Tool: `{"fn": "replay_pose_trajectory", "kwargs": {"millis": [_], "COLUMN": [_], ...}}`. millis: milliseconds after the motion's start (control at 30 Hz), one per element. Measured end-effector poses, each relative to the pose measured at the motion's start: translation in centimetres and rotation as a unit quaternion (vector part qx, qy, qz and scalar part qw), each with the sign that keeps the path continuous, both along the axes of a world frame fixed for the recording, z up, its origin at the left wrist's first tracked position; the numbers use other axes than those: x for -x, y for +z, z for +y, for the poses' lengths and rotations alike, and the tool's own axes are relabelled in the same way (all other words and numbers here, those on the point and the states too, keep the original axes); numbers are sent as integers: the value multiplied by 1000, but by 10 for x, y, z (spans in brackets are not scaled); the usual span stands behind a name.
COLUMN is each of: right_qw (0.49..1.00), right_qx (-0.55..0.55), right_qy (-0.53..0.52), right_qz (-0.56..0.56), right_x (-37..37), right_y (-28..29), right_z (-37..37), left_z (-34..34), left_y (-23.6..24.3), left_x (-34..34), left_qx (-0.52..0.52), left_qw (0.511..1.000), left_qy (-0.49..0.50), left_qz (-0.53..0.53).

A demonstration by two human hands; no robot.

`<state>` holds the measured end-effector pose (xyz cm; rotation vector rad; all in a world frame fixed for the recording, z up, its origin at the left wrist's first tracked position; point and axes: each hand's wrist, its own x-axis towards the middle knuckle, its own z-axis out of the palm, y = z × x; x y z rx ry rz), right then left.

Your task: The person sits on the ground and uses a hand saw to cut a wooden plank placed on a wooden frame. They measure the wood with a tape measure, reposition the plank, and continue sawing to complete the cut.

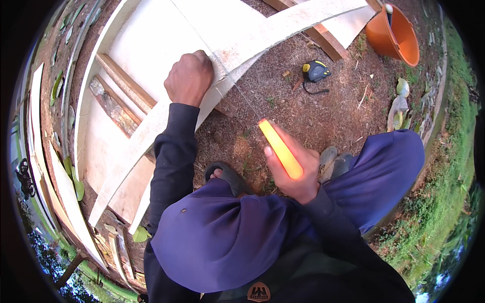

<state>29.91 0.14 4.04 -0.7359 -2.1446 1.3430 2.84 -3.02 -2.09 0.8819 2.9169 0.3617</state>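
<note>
My right hand (295, 169) is wrapped round the yellow-orange handle of a handsaw (280, 149). Its blade appears edge-on as a thin grey line running forward and left, across a long white board (247, 48). Just left of that line, my left hand (189, 78) is closed and pressed down at the board, its knuckles upward; the fingertips are hidden. The board looks bowed through the fisheye and lies across other pale boards and wooden pieces. Where the blade crosses the board, whether it has cut in is hard to make out.
A black and yellow tape measure (316, 71) lies on the brown soil beyond my right hand. An orange bucket (394, 35) stands at the far right. Brown timbers (126, 83) rest inside the white frame at left. Grass (429, 217) borders the right side.
</note>
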Motion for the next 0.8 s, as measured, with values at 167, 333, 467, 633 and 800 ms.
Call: {"fn": "replay_pose_trajectory", "kwargs": {"millis": [167, 333, 467, 633, 800], "right_qw": [999, 999, 998, 1000, 1000], "right_qx": [2, 21, 26, 6, -19], "right_qy": [11, 3, 26, -4, 10], "right_qz": [-48, 37, -53, 13, -15], "right_x": [-46, 63, -68, 37, -1], "right_y": [30, 5, 22, 5, 3], "right_z": [-22, 18, -16, 9, 1], "left_z": [1, 1, 4, 4, 4], "left_y": [7, 1, 14, 5, 0], "left_x": [-7, -1, -6, -9, 2], "left_qx": [3, 12, 10, -6, -25], "left_qw": [1000, 1000, 1000, 999, 1000], "left_qy": [-1, -26, 5, -19, -2], "left_qz": [13, 6, 9, 24, -1]}}
